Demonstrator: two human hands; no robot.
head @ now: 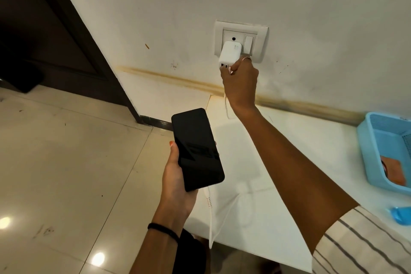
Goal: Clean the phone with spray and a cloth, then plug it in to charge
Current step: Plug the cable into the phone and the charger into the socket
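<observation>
My left hand [178,182] grips a black phone [196,149], screen dark and facing up, above the white counter's left end. A white cable [210,213] hangs from the phone's lower end and loops across the counter. My right hand [241,82] reaches up to the white charger adapter [229,54], which sits plugged into the wall socket plate [241,40]. Its fingers pinch the cable's plug at the adapter's underside ports. The plug itself is mostly hidden by the fingers.
A white counter [289,140] runs along the wall. A light blue basket [387,151] holding an orange cloth [392,172] stands at its right end, with a blue object [400,216] in front. A dark door [44,29] and tiled floor [66,162] lie to the left.
</observation>
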